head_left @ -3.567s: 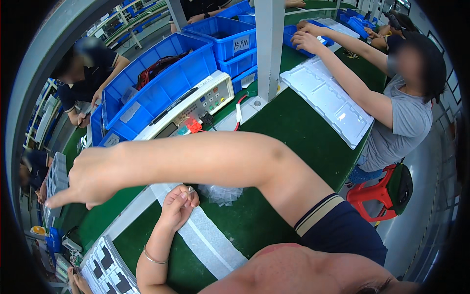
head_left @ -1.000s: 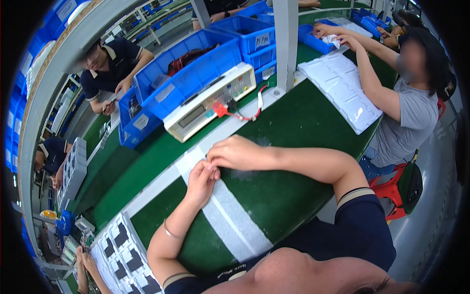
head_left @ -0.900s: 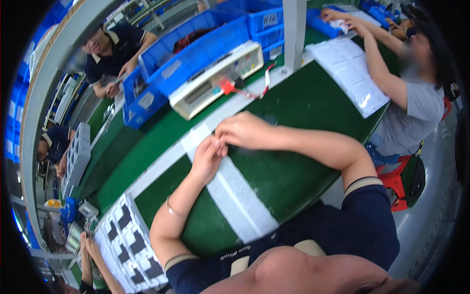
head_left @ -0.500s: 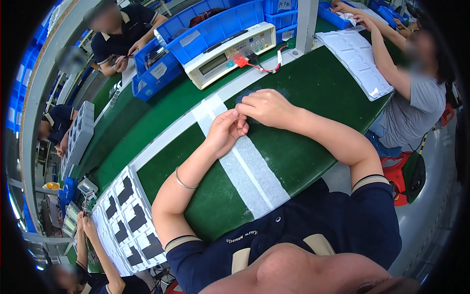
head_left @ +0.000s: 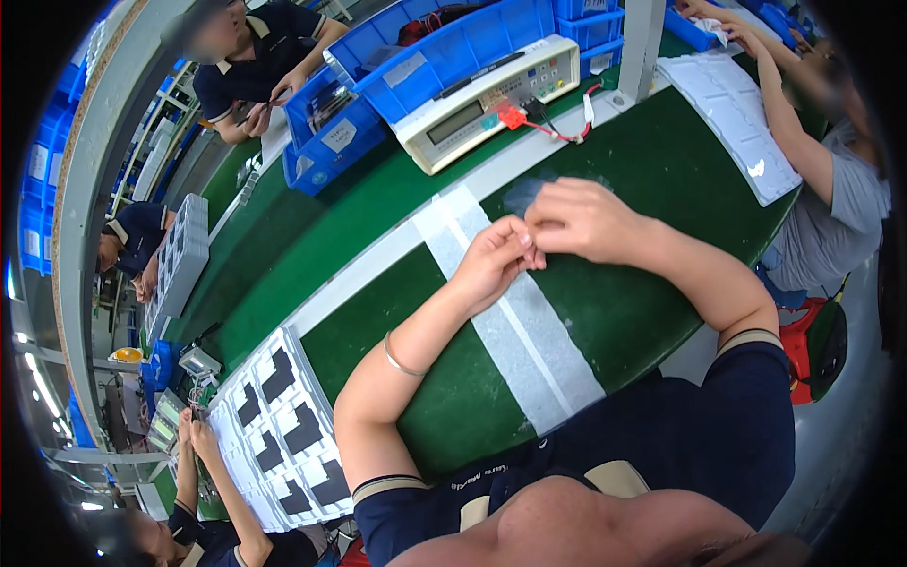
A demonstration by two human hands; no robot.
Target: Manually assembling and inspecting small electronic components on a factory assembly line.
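Above the green tabletop (head_left: 378,359), my left hand (head_left: 493,260) and my right hand (head_left: 588,222) meet at the fingertips. Both are closed in a pinch, thumbs and fingers pressed together. What sits between them, if anything, is too small or hidden to make out. Under my left hand runs a pale grey strip (head_left: 539,345) with a lighter line along its middle, lying across the table. A crumpled, translucent bluish film (head_left: 526,196) lies just beyond my right hand, partly covered by it.
Beyond my hands stands a bench meter (head_left: 463,130) with red and black leads, backed by blue bins (head_left: 416,80). White trays lie left (head_left: 316,378), holding black pieces, and right (head_left: 732,123). A metal post (head_left: 643,52) rises behind. Co-workers sit around the table.
The whole view has shifted, so the bench appears farther right. My hands stay joined at the fingertips, now slightly nearer to me and to the right over the strip.
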